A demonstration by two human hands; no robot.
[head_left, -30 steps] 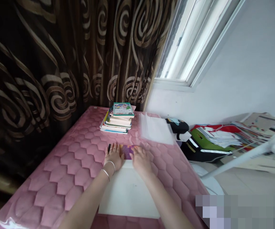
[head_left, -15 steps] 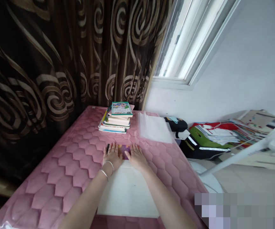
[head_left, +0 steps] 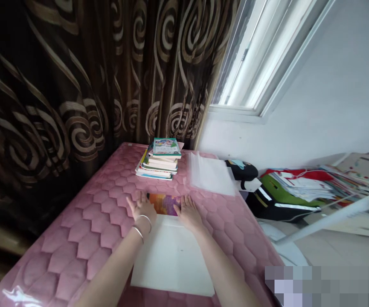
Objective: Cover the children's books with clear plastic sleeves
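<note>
On the pink quilted surface in front of me lies a large white sheet (head_left: 174,256). Along its far edge runs an orange and purple printed strip (head_left: 165,204), perhaps a folded-over cover; I cannot tell whether it is one piece with the sheet. My left hand (head_left: 142,209), with two silvery bangles at the wrist, is at the strip's left end, fingers spread and its thumb side by the strip. Across from it, my right hand (head_left: 189,211) rests flat on the right end, thumb reaching in over the print. Neither hand grasps anything.
Beyond the hands stands a stack of books (head_left: 158,160). Right of it lie clear plastic sleeves (head_left: 211,172). A black case (head_left: 242,169), a green and black bag (head_left: 275,194) with papers, and a white slanted pole (head_left: 328,221) are off to the right. Dark patterned curtains (head_left: 133,76) hang behind.
My left hand has slid left and its fingers have spread, baring more of the orange print. The right hand stays at the right end. The whole view has shifted slightly.
</note>
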